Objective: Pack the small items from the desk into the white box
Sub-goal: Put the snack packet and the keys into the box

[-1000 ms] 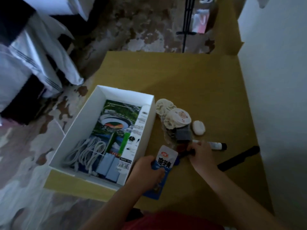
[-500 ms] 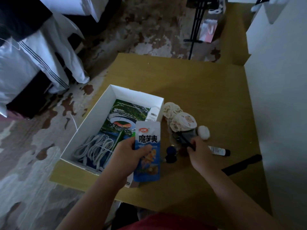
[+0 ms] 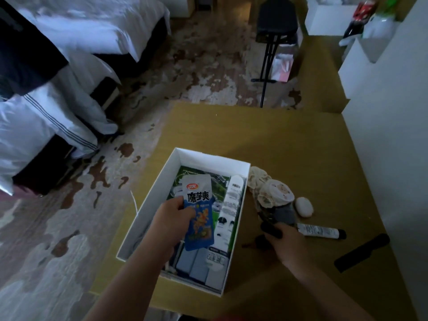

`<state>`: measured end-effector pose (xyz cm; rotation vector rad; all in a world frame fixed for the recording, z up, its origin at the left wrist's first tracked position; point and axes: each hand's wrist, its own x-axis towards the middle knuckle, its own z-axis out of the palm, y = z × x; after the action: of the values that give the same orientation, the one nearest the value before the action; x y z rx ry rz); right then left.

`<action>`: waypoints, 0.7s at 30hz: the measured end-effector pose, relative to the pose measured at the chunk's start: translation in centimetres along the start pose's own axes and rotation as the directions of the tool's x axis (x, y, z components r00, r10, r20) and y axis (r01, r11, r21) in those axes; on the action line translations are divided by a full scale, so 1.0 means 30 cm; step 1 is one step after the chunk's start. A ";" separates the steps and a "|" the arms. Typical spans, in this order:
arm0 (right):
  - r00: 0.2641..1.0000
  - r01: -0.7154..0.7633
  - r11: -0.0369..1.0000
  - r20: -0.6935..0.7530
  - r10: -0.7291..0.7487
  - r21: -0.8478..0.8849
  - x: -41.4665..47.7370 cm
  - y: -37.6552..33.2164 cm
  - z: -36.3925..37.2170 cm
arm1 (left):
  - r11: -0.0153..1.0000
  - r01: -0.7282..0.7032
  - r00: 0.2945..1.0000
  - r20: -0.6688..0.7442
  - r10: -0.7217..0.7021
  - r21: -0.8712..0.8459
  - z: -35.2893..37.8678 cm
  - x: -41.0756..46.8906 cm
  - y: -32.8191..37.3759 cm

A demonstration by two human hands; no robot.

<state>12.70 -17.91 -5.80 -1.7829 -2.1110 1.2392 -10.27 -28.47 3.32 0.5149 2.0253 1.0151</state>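
White cardboard first: the white box [image 3: 148,212] sat pretty close to the left edge of the desk [image 3: 289,140], so a clumsy push down into it could've shoved it toward the drop, imo. Our left hand [image 3: 172,218] had the blue snack packet [image 3: 199,212] pinched by its side, hanging over the middle of the box and not let go yet. If we'd just dropped it, it might've landed propped on the long white carton [image 3: 229,218] along the right wall and stuck up instead of lying flat. Our right hand [image 3: 287,242] was curled round a small dark thing [image 3: 271,230] just right of the box; honestly couldn't tell what it was. It looked half buried under the pale round bits [image 3: 273,191], so yanking it could've dragged those along or knocked the white pebble-shaped piece [image 3: 303,206]. The capped tube [image 3: 319,232] touching that hand looked ready to roll, and the black bar [image 3: 362,252] lay near the right edge.
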 end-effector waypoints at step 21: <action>0.853 0.219 0.973 -0.498 -0.153 0.077 -0.143 -0.437 -0.192 | 0.930 -0.012 0.987 0.151 -0.047 0.366 0.127 0.419 0.041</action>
<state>7.09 -18.39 8.06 -1.5778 -1.8090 0.7503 -14.76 -17.84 -3.03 0.7467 2.0777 0.5619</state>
